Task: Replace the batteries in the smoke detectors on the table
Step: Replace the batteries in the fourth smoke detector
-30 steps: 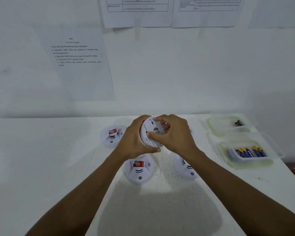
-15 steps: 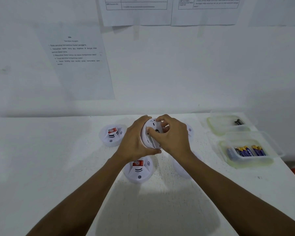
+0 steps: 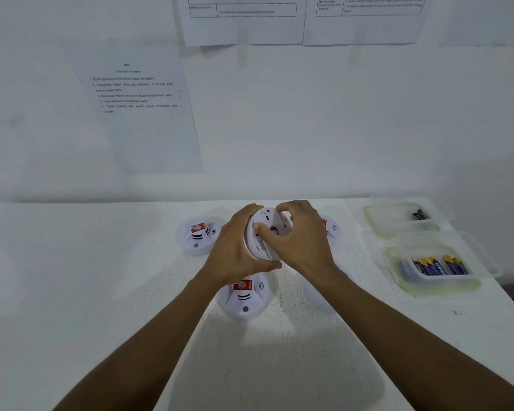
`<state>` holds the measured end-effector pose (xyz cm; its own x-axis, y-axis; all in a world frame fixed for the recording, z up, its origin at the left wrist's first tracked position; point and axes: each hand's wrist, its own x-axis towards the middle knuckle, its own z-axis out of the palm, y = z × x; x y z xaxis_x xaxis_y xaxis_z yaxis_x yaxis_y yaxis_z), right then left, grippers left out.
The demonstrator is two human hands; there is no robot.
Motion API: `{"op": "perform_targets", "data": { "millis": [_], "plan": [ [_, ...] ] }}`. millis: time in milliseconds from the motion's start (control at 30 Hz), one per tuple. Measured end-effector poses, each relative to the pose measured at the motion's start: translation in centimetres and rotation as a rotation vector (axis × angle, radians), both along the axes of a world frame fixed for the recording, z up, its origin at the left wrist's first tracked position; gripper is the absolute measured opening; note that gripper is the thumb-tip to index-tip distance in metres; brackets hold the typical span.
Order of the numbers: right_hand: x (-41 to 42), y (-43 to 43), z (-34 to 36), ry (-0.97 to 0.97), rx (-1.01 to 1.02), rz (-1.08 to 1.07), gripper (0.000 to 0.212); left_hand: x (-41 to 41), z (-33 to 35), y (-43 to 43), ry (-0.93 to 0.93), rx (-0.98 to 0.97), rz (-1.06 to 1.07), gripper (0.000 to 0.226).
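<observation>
So the white worktop [image 3: 72,292] is carrying everything here. Three printed sheets are hanging on the wall: one numbered list [image 3: 137,114] on the left and two table-style ones [image 3: 241,19] [image 3: 365,19] up top, all too blurry for me to read.

Two clear plastic tubs are sitting at the right. The far tub [image 3: 380,221] is holding what looks like two dark batteries [image 3: 420,215]. The near tub [image 3: 445,284] is holding a row of blue-and-yellow batteries [image 3: 436,266], too smeared to count.

I'm counting five white round smoke detectors. Four are lying on the worktop: far left [image 3: 198,235], near middle [image 3: 244,298], far right [image 3: 331,229] and one [image 3: 318,292] mostly hiding under the right forearm. Three are showing red stickers with a white round logo.

The fifth detector [image 3: 267,218] is being held up on edge above the middle of the worktop, flat back showing. The left grip [image 3: 235,247] is curling round its rim, and the right grip [image 3: 306,241] is pinching it too, thumb across the back.
</observation>
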<state>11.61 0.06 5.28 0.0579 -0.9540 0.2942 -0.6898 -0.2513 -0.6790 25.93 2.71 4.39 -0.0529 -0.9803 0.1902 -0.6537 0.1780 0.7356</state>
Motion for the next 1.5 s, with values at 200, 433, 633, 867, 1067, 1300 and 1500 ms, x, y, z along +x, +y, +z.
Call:
{"op": "perform_targets", "data": {
  "millis": [200, 433, 633, 867, 1067, 1300, 1500],
  "plan": [
    [0.1, -0.1, 0.2, -0.038, 0.008, -0.008, 0.052, 0.4, -0.9, -0.7, -0.016, 0.012, -0.017, 0.108],
    [0.6, -0.4, 0.2, -0.035, -0.002, -0.051, 0.044, -0.4, -0.5, -1.4, 0.023, 0.087, -0.037, 0.112],
    [0.4, -0.4, -0.2, -0.044, 0.012, -0.05, 0.044, 0.3, -1.2, -1.3, 0.001, -0.058, -0.115, 0.116],
    [-1.2, -1.0, 1.5, -0.24, 0.126, 0.075, 0.046, 0.8, -1.8, -2.0, 0.212, -0.048, -0.13, 0.09],
    [-1.6, -1.0, 1.4, -0.423, 0.274, 0.198, 0.043, 0.6, -1.4, -2.4, 0.256, -0.078, -0.154, 0.087],
    [-1.9, -1.8, 1.5, -0.425, 0.333, 0.214, 0.021, 1.0, -0.9, -2.3, 0.314, 0.084, -0.222, 0.088],
    [-3.6, -2.1, 1.2, -0.609, 0.472, 0.368, 0.02, 2.4, -0.5, -2.7, 0.414, 0.117, -0.124, 0.052]
  ]
}}
